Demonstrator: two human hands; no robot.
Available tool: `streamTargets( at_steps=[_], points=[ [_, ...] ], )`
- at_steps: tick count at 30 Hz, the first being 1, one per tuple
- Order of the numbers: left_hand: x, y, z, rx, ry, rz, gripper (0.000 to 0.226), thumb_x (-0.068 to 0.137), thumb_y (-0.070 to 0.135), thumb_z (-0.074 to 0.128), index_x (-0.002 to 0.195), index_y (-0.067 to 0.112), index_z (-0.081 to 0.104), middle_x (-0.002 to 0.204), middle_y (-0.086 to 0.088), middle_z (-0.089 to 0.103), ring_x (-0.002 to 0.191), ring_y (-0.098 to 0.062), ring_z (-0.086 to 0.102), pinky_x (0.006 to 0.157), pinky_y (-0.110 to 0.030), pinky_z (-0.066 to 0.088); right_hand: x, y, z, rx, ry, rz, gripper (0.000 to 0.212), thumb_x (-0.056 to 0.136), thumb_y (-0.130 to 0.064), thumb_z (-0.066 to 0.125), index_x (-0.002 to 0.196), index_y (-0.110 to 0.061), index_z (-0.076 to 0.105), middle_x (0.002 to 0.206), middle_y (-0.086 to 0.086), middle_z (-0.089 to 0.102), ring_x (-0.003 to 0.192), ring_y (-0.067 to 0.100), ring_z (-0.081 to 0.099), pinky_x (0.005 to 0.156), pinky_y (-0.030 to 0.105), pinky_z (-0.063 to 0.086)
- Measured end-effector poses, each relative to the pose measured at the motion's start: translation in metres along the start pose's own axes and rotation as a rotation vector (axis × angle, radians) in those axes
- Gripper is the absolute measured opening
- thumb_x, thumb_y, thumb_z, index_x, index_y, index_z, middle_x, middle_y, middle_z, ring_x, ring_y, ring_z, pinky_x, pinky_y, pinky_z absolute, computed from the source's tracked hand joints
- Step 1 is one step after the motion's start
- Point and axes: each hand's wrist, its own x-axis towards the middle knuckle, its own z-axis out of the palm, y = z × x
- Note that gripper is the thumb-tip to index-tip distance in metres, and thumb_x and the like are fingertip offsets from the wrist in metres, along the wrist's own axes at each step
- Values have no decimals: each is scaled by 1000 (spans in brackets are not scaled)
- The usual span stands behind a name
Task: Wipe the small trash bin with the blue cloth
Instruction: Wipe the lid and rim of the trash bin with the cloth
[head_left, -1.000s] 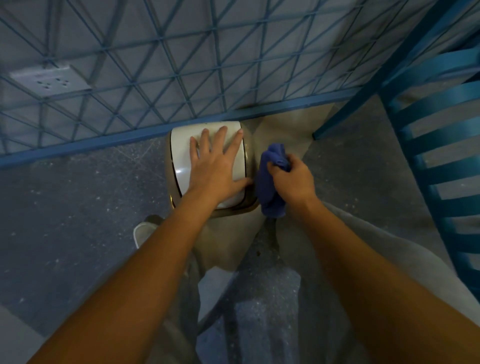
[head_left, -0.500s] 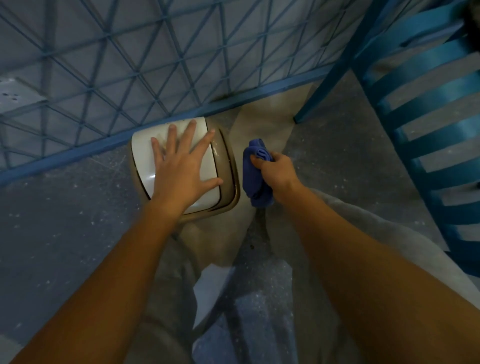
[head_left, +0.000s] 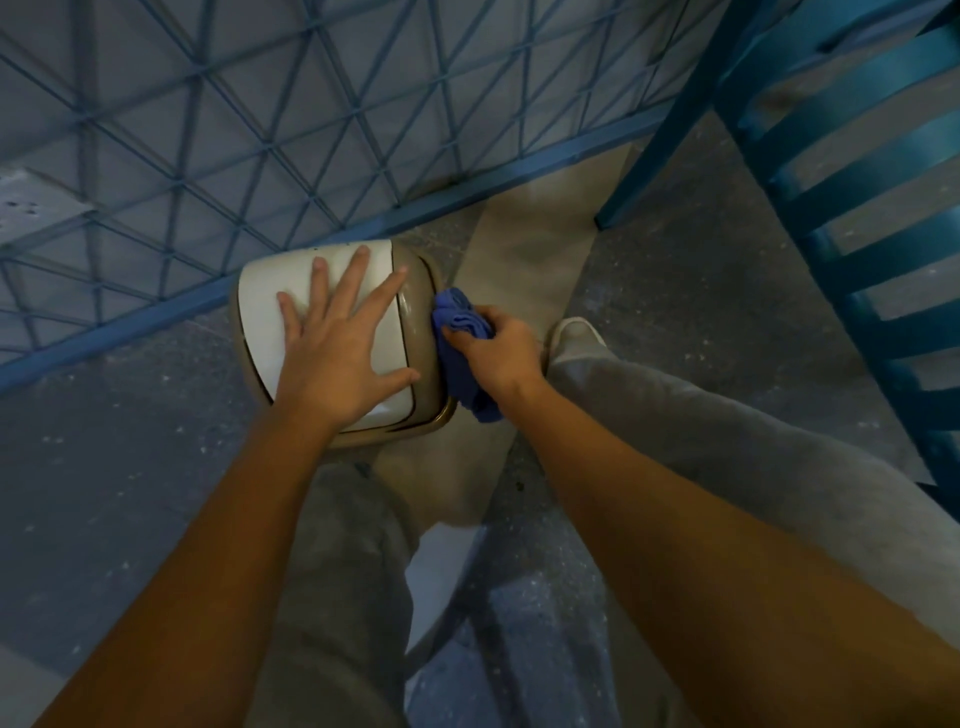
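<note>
A small beige trash bin (head_left: 423, 364) with a white lid stands on the grey floor against the blue skirting of the wall. My left hand (head_left: 337, 343) lies flat on the lid with its fingers spread. A bunched blue cloth (head_left: 462, 332) is pressed against the bin's right side. My right hand (head_left: 498, 353) grips that cloth, fingers curled round it. The bin's lower body is hidden under the lid and my hands.
A blue slatted chair (head_left: 852, 218) stands at the right, its leg (head_left: 644, 150) close behind the bin. The wall (head_left: 260, 130) with a blue lattice pattern runs behind, a socket plate (head_left: 31, 202) at its left. My shoe (head_left: 574, 332) sits right of the cloth.
The view has swung, so the bin sits more to the left. My right hand with the cloth has come back against the bin's right side. The left hand stays flat on the lid.
</note>
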Motion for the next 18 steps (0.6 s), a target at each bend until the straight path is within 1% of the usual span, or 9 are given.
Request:
streamTargets(
  at_steps=[3,7,9,11,13,14,16,17,18],
  points=[
    [1,1,1,-10,10,7,96,72,44,71,145,35,10,158,2,-4,144,-32,-11,112,-60,-3,12,-4,3,-120,45,-52,27,87,-17,61,112,-6,63,107,14,68,96,26,63,84,36,49],
    [2,1,2,-12,30,-4,95,72,43,72,146,33,14,158,0,-1,144,-34,-9,111,-62,-1,29,-13,6,-224,39,-77,24,86,-17,62,107,-5,63,104,13,68,87,19,61,72,27,44],
    [2,-1,1,-21,38,-18,95,71,42,73,146,32,14,158,-1,0,144,-34,-8,111,-62,-1,33,-16,8,-245,20,-57,28,85,-16,63,111,-5,61,108,13,66,93,21,61,74,26,42],
    [2,-1,2,-21,39,-21,95,71,42,73,146,32,14,158,-1,1,144,-34,-8,111,-62,0,32,-13,9,-256,12,-25,28,84,-17,64,109,-5,59,110,16,64,100,26,60,80,31,46],
    [2,0,1,-30,42,-24,96,70,43,73,146,33,15,158,-1,1,144,-34,-8,111,-62,0,26,-5,9,-251,8,16,21,81,-18,65,97,-8,55,107,16,62,97,28,59,82,37,48],
    [2,0,1,-35,44,-25,96,70,43,73,146,33,15,158,-1,1,144,-34,-8,111,-62,-1,23,0,9,-238,5,46,17,81,-18,65,88,-11,52,103,16,62,92,27,58,78,36,47],
    [2,0,2,-39,48,-20,96,70,43,73,146,33,15,158,-1,2,144,-34,-8,111,-62,-1,17,8,10,-216,6,93,25,82,-16,65,71,-18,43,93,12,58,84,23,53,71,32,43],
    [2,0,2,-42,51,-16,95,70,43,73,146,32,15,158,-1,2,144,-34,-8,111,-62,-1,16,10,10,-215,13,100,28,82,-16,65,68,-19,41,91,12,57,83,22,52,70,31,41],
    [2,-1,2,-43,53,-14,95,70,43,73,146,32,16,158,-2,3,144,-34,-8,111,-62,-1,15,10,11,-218,24,98,26,82,-16,65,70,-17,42,92,13,58,83,23,53,69,30,41]
  ],
)
